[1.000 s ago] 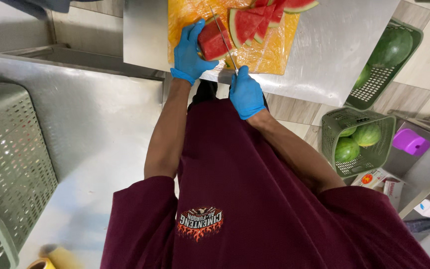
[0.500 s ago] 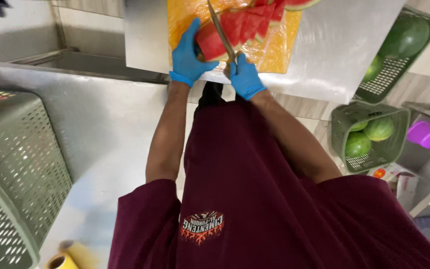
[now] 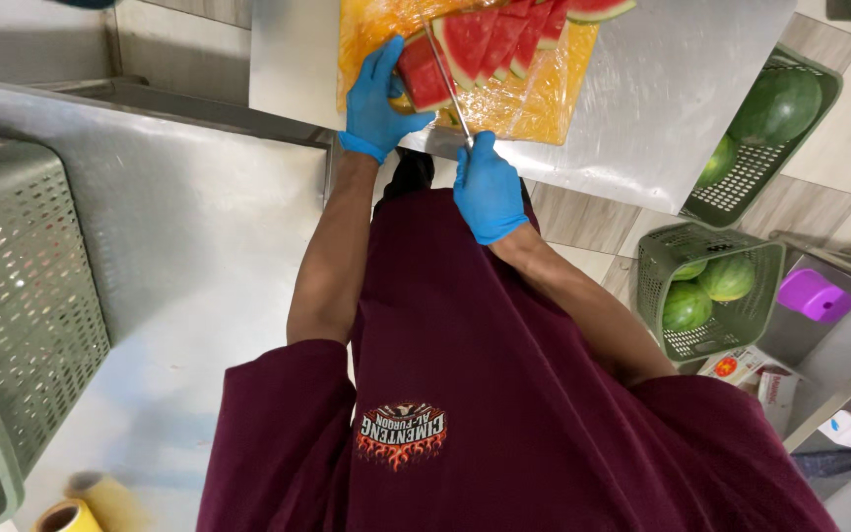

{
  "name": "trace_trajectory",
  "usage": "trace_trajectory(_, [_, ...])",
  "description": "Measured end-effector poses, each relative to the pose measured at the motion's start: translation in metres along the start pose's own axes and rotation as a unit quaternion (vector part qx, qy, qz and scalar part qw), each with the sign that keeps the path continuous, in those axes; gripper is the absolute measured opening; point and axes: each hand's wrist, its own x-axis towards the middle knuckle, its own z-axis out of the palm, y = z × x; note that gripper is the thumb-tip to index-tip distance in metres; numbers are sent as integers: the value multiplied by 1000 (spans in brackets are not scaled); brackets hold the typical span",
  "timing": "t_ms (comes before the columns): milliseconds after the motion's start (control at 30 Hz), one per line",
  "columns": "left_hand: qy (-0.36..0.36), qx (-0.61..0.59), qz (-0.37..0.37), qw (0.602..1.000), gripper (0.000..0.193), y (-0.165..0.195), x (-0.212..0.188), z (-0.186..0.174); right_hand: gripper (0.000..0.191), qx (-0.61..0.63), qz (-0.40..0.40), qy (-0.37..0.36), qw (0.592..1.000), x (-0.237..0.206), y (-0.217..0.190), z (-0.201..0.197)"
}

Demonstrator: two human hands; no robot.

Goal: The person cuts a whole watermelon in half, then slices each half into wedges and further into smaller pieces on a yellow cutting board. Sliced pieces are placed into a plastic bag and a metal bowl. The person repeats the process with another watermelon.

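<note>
Knife (image 3: 448, 84) now drawn back nearer board's (image 3: 544, 108) front edge. Left hand (image 3: 378, 97) cupping watermelon chunk (image 3: 424, 74) at front-left corner; right hand (image 3: 488, 187) wrapping handle. Keeping fingertips clear of blade.

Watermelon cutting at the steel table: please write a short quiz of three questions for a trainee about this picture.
1. True or false: the left hand rests on a watermelon piece.
2. What does the right hand hold? A) knife B) spoon C) cloth
3. What colour is the cutting board under the slices?

Key:
1. True.
2. A, a knife with its blade over the board.
3. Orange-yellow.
</note>
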Motion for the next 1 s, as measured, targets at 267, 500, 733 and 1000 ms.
trace_trajectory(267, [6, 8, 7, 1000, 116, 4, 0, -2, 22, -24, -14, 2, 1000, 8, -2, 0])
trace_trajectory(500, [-2, 9, -19, 1000, 116, 2, 0, 1, 21, -22, -18, 8, 1000, 11, -1, 4])
trace_trajectory(733, [-3, 4, -29, 1000, 116, 5, 0, 0, 21, -23, 9, -12, 1000, 11, 1, 6])
trace_trajectory(1000, [-2, 3, -16, 1000, 108, 3, -4, -1, 24, -42, -3, -37, 998, 35, 15, 26])
